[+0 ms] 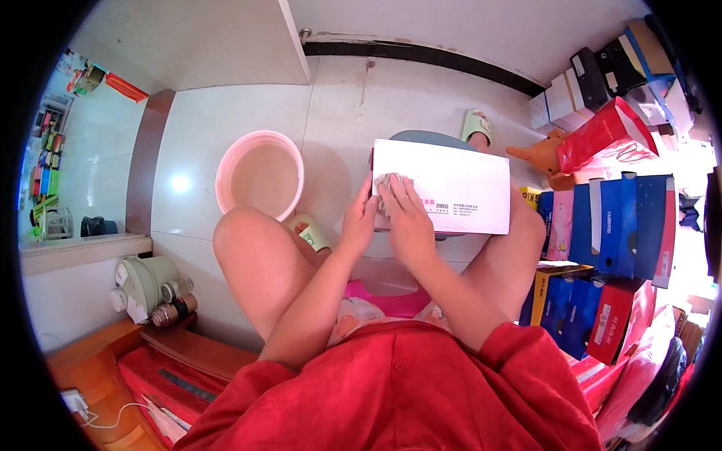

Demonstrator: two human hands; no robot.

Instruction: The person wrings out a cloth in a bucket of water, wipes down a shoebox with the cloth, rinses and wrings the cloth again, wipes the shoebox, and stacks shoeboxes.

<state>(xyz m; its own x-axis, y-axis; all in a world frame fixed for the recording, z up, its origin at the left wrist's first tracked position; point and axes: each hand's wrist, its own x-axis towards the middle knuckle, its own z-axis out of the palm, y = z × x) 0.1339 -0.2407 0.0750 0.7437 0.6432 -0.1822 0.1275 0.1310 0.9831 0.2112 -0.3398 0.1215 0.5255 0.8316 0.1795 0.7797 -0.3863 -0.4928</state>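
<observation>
A white box [466,177] with pink and black print lies across a grey round surface [425,137] between the knees. My right hand [408,218] presses a crumpled greyish cloth [383,199] onto the box's left part, its fingers laid over the cloth. At the box's left edge, my left hand [361,216] rests upright against the side, fingers together and steadying it. Part of the cloth is hidden under the right fingers.
A pink basin [297,177] of cloudy water stands on the floor at left. Shoe boxes [617,225] are stacked at right, near a red bag [609,139]. Jars [174,308] and a green container [143,278] stand at lower left.
</observation>
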